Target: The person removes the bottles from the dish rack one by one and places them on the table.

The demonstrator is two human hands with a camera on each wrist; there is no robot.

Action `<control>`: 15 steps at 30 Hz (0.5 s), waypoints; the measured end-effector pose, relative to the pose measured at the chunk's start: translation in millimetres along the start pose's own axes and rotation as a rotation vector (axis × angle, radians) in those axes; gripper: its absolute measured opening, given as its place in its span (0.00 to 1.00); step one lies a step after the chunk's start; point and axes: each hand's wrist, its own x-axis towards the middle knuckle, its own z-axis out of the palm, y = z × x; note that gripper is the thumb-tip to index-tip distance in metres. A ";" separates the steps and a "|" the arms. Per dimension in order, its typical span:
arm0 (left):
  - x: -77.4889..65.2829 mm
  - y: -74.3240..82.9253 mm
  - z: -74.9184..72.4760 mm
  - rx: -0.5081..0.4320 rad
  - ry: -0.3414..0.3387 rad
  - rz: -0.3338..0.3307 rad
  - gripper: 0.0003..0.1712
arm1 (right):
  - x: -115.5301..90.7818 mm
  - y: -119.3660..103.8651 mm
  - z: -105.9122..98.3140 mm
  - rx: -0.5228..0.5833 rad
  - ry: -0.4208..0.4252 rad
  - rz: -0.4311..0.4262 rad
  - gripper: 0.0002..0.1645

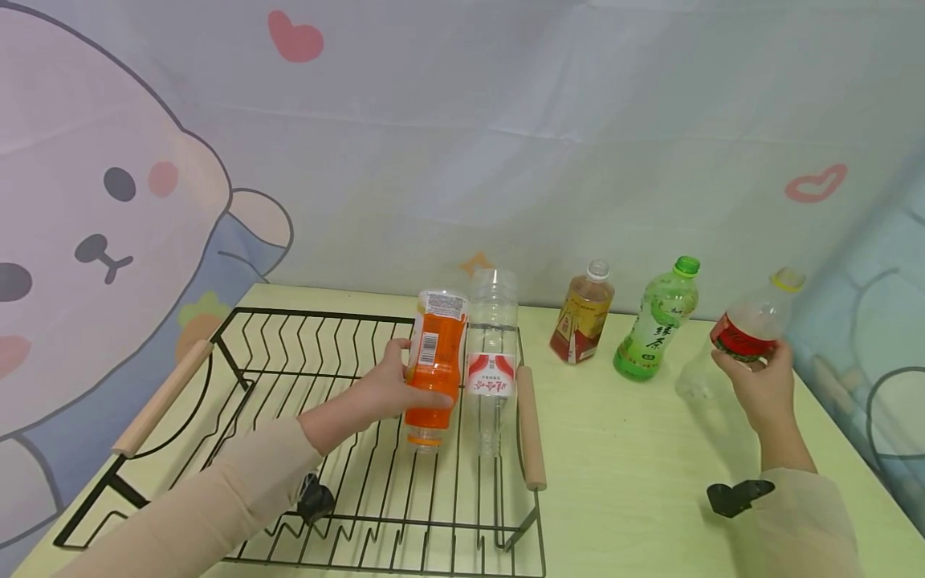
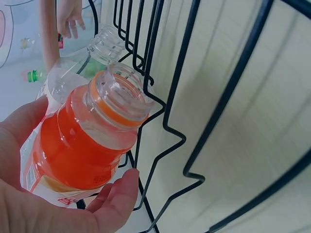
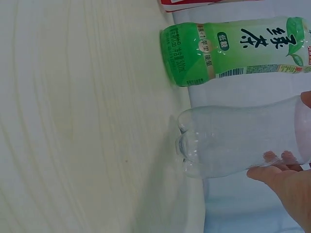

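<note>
Left hand [image 1: 383, 381] gripped neck-down orange bottle [image 1: 436, 361], rack [image 1: 531, 433] below that hand, right hand [image 1: 769, 393] held red-labelled bottle [image 1: 743, 335] round its label; both seemed light, slippery, squeezable plastic, best taken gently mid-body.

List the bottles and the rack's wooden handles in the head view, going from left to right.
Left wooden handle, orange bottle, clear bottle with a red-and-white label, right wooden handle, small yellow-labelled bottle, green bottle, yellow-rimmed bottle with a red label.
</note>
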 end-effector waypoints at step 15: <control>2.3 -6.4 4.0 -0.018 -0.002 -0.027 0.60 | -2.4 1.7 2.9 0.000 -0.006 0.025 0.52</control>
